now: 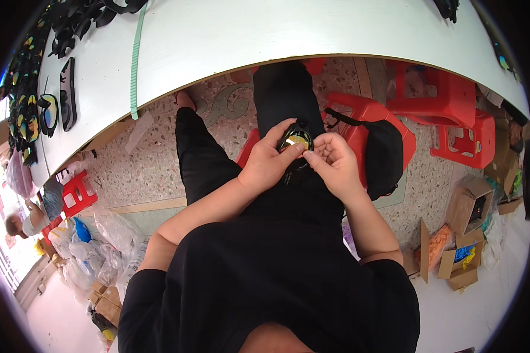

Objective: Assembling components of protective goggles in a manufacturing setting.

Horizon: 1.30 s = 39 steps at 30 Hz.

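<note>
Over my lap I hold a pair of black goggles [298, 140] with a shiny yellow mirrored lens. My left hand [265, 160] is closed on the left side of the frame, index finger along its upper edge and thumb at the lower edge of the lens. On the other side, my right hand [338, 166] grips the goggles with its thumb pressed at the lens rim and its other fingers curled. Part of the goggles is hidden behind my fingers and blends into my black clothes.
Ahead stands a white table [218, 29] with a green strap [136, 62], mirrored goggles [48, 113] and a black goggle frame [68, 94]. Red stools [436, 97] and a black bag [385, 154] are at right, open cardboard boxes [466, 272] lower right. Plastic bags [103, 259] and another person [38, 215] are at left.
</note>
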Available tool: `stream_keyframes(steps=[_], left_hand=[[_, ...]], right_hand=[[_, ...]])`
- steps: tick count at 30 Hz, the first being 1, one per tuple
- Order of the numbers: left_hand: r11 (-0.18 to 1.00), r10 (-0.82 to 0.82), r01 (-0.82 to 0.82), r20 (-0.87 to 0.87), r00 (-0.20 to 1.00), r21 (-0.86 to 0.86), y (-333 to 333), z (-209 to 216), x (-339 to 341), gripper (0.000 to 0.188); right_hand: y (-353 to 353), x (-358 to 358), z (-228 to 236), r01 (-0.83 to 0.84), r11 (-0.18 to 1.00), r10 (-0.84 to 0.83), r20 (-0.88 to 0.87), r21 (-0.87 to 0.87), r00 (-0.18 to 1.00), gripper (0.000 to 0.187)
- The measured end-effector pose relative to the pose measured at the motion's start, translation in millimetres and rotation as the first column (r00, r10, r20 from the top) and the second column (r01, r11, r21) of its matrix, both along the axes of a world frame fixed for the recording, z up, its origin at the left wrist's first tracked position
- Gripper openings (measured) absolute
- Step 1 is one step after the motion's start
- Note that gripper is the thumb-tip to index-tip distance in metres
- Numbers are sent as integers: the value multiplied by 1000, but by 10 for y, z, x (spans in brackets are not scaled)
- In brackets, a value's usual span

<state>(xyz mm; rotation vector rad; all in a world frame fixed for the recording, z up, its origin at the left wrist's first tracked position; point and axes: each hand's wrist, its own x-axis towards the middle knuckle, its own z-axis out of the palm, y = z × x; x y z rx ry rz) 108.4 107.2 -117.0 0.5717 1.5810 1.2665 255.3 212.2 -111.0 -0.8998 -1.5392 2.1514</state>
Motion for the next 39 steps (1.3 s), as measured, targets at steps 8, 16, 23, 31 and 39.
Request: stream_keyframes(steps=[8,16,23,31,39], left_hand=[[999,-43,31,349,936,40,-48,22,-117,52],[972,-229,231,-59,972,33,-87,65,-152,47],[973,-132,221,-605,785,74,-36,277,-235,45],[984,-14,155,-818,575,91,-47,331,-106,19],[989,-21,136,-862,507,56,-42,366,-71,11]], right_hand=[[53,96,-124,7,995,-16,-94,-102,995,23],[34,13,-80,12,945,-48,-99,-328,994,35],[3,9,-196,50,949,-73,-65,-312,995,34],[23,-37,-178,45,946,-65,-51,-320,997,33],[32,-26,-204,27,957,-41,-42,-290,998,32]])
